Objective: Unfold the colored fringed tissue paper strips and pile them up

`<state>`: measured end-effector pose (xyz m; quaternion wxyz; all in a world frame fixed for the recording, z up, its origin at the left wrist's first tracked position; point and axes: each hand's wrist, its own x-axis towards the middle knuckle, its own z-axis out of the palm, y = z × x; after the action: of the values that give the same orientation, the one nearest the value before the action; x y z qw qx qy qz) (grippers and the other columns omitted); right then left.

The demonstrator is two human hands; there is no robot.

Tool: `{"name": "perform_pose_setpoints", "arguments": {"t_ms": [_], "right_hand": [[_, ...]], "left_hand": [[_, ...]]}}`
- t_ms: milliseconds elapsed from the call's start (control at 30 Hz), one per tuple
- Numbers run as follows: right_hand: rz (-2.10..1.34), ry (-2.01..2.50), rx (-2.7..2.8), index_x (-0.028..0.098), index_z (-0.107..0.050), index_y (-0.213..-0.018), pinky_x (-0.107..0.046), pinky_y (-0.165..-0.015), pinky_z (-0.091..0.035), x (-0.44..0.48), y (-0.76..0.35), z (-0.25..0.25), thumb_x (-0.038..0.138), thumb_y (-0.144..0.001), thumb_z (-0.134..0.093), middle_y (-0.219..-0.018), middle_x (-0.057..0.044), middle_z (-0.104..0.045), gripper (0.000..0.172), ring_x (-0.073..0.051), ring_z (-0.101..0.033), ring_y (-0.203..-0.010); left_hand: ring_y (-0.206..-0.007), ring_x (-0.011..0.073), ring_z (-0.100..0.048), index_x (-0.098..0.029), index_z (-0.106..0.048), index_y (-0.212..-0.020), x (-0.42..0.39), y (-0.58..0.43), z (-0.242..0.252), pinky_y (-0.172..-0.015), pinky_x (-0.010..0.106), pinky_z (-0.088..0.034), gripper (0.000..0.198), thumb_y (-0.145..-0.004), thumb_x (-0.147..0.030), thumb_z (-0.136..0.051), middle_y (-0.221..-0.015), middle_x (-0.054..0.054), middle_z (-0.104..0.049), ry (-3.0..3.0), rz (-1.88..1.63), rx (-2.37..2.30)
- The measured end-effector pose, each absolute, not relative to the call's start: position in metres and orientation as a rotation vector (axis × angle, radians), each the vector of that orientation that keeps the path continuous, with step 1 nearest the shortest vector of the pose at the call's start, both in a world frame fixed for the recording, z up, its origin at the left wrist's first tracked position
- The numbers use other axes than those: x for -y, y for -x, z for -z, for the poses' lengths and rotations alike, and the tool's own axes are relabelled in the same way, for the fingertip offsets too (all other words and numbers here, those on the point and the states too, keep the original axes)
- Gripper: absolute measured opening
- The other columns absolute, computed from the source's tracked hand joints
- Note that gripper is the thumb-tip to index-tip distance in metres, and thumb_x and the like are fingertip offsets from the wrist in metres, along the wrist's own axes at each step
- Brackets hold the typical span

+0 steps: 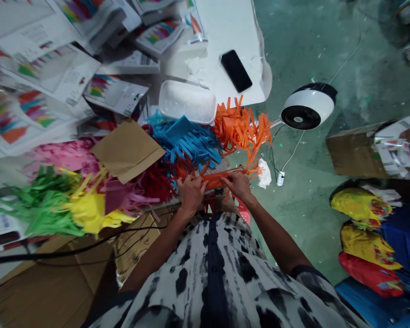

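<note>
Both hands grip a strip of orange fringed paper [216, 179] at the near edge of the table. My left hand [190, 190] pinches its left end, fingers closed. My right hand [238, 183] holds the right end, fingers curled over it. Behind the strip lie piles of cut fringe: orange [241, 127], blue [187, 139], dark red [155, 182], pink [63, 155], yellow [89, 207] and green [37, 205].
A brown paper sheet [128, 150], a white plastic tray [187, 101], a black phone [236, 70] and printed colour cards [48, 68] lie on the table. A white fan [307, 109] stands on the green floor. Cardboard boxes [358, 150] and coloured packets [364, 228] sit at right.
</note>
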<state>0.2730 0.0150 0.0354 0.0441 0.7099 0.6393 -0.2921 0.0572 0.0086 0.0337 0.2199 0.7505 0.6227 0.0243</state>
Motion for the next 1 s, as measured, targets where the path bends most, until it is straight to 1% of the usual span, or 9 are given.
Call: {"name": "perform_pose_setpoints", "arguments": {"t_ms": [167, 233, 333, 467, 600, 767, 1000], "right_hand": [[0.930, -2.316, -1.924, 0.023, -0.076, -0.086, -0.032, -0.081, -0.037, -0.013, -0.271, -0.031, 0.047, -0.095, -0.070, -0.086, -0.003, -0.078, 0.027, -0.022, -0.067, -0.088], [0.940, -2.386, -1.917, 0.023, -0.077, -0.086, -0.034, -0.084, -0.039, -0.011, -0.270, -0.028, 0.049, -0.095, -0.070, -0.086, -0.003, -0.078, 0.028, -0.022, -0.068, -0.088], [0.952, -2.457, -1.918, 0.024, -0.077, -0.083, -0.036, -0.087, -0.041, -0.010, -0.269, -0.025, 0.051, -0.095, -0.070, -0.084, -0.003, -0.079, 0.031, -0.023, -0.070, -0.087], [1.040, -2.584, -1.856, 0.024, -0.078, -0.085, -0.034, -0.082, -0.045, -0.011, -0.267, -0.022, 0.049, -0.091, -0.073, -0.086, -0.003, -0.079, 0.026, -0.023, -0.071, -0.085], [1.150, -2.700, -1.815, 0.023, -0.077, -0.088, -0.032, -0.077, -0.048, -0.010, -0.262, -0.019, 0.046, -0.088, -0.072, -0.089, -0.004, -0.079, 0.024, -0.022, -0.069, -0.083], [1.281, -2.770, -1.786, 0.021, -0.077, -0.093, -0.030, -0.075, -0.048, -0.011, -0.259, -0.017, 0.042, -0.086, -0.068, -0.089, -0.003, -0.078, 0.024, -0.021, -0.067, -0.079], [1.142, -2.773, -1.757, 0.022, -0.075, -0.090, -0.031, -0.076, -0.047, -0.013, -0.257, -0.017, 0.039, -0.085, -0.069, -0.086, -0.003, -0.077, 0.018, -0.022, -0.066, -0.079]], "left_hand": [[-0.107, 0.0298, -0.062, -0.020, -0.072, -0.101, -0.004, -0.058, -0.027, -0.104, 0.052, -0.033, 0.027, -0.103, -0.040, -0.054, -0.099, 0.014, -0.074, -2.093, -0.142, -1.722], [-0.105, 0.0303, -0.062, -0.021, -0.072, -0.100, -0.003, -0.058, -0.023, -0.103, 0.052, -0.033, 0.028, -0.104, -0.040, -0.052, -0.097, 0.014, -0.074, -2.086, -0.177, -1.715], [-0.101, 0.0313, -0.061, -0.021, -0.072, -0.100, -0.004, -0.057, -0.019, -0.098, 0.051, -0.035, 0.029, -0.104, -0.040, -0.051, -0.093, 0.014, -0.074, -2.104, -0.195, -1.703], [-0.099, 0.0310, -0.061, -0.020, -0.071, -0.100, -0.008, -0.056, -0.017, -0.092, 0.047, -0.037, 0.027, -0.103, -0.041, -0.053, -0.088, 0.014, -0.072, -2.185, -0.156, -1.702], [-0.098, 0.0306, -0.062, -0.019, -0.070, -0.103, -0.011, -0.055, -0.018, -0.088, 0.045, -0.037, 0.029, -0.104, -0.041, -0.052, -0.090, 0.014, -0.070, -2.220, -0.115, -1.679], [-0.099, 0.0314, -0.062, -0.018, -0.070, -0.105, -0.014, -0.055, -0.018, -0.088, 0.045, -0.037, 0.029, -0.104, -0.040, -0.050, -0.092, 0.015, -0.070, -2.189, -0.104, -1.668], [-0.096, 0.0303, -0.064, -0.018, -0.071, -0.103, -0.014, -0.056, -0.018, -0.087, 0.043, -0.039, 0.032, -0.104, -0.043, -0.050, -0.090, 0.014, -0.070, -2.179, -0.120, -1.724]]}}
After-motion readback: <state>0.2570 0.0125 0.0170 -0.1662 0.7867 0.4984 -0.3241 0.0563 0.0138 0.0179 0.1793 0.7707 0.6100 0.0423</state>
